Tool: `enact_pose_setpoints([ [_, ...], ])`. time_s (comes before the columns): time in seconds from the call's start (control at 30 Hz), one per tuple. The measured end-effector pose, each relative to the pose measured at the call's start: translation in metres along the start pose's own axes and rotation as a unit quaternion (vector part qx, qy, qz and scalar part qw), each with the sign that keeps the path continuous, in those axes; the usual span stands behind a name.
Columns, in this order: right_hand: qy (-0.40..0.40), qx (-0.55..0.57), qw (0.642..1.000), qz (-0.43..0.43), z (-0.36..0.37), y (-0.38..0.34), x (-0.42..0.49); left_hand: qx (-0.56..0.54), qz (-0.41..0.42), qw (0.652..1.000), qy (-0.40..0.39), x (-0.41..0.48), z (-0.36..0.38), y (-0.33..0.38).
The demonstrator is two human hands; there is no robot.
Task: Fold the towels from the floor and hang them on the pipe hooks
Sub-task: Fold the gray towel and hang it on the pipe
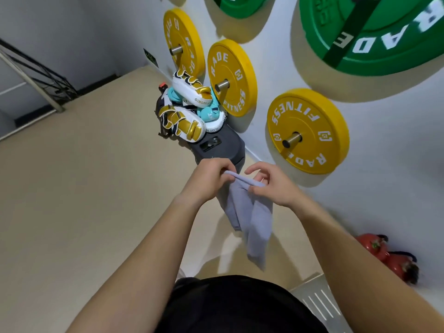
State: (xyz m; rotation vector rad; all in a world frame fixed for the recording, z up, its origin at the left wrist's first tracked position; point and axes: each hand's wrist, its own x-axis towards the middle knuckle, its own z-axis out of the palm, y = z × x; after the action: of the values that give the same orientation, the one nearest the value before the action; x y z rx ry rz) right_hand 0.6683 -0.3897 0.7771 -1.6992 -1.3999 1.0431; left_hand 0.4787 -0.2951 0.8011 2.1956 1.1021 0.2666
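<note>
While dangling limp above the floor (72,188), the grey towel (252,217) is being pinched along its top edge by the left grip (209,181) at eleven o'clock and the right grip (271,186) at one. Likely light, floppy; corners are looking the surest hold.

**Cloth, rubber, steel**

The towel (249,212) is soft, matt cloth. On the right wall, the yellow plates (310,111) look like smooth, faintly shiny rubber, on brushed metal pegs (292,139). The far pads (192,92) have a glossy gold-and-white skin. The floor (72,188) is smooth and matt.
</note>
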Motion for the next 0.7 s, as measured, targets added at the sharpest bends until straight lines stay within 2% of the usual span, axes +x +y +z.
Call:
enact_pose_setpoints([
  [0.1, -0.031, -0.033, 0.999, -0.017, -0.016, 0.007, -0.005, 0.016, 0.014, 1.0, -0.007, 0.008, -0.003, 0.011],
  [0.23, -0.055, 0.004, 0.998, 0.02, -0.032, 0.012, -0.01, 0.036, 0.024, 0.999, -0.013, 0.017, -0.008, 0.017],
  [0.33, -0.074, -0.013, 0.997, 0.032, -0.038, 0.012, -0.011, 0.034, 0.032, 0.999, -0.01, 0.02, -0.013, 0.019],
  [0.47, -0.003, -0.032, 0.999, -0.023, -0.048, 0.0, -0.009, 0.049, 0.026, 0.998, -0.008, 0.023, -0.017, 0.015],
  [0.57, 0.054, 0.019, 0.997, -0.044, -0.065, -0.011, -0.004, 0.067, 0.008, 0.998, -0.005, 0.022, -0.017, 0.004],
  [0.63, 0.066, 0.029, 0.997, -0.035, -0.076, -0.012, -0.002, 0.017, -0.011, 1.0, 0.022, 0.021, -0.015, -0.002],
  [0.7, 0.071, 0.014, 0.997, -0.007, -0.083, -0.009, -0.001, -0.08, -0.022, 0.994, 0.074, 0.021, -0.014, -0.001],
])
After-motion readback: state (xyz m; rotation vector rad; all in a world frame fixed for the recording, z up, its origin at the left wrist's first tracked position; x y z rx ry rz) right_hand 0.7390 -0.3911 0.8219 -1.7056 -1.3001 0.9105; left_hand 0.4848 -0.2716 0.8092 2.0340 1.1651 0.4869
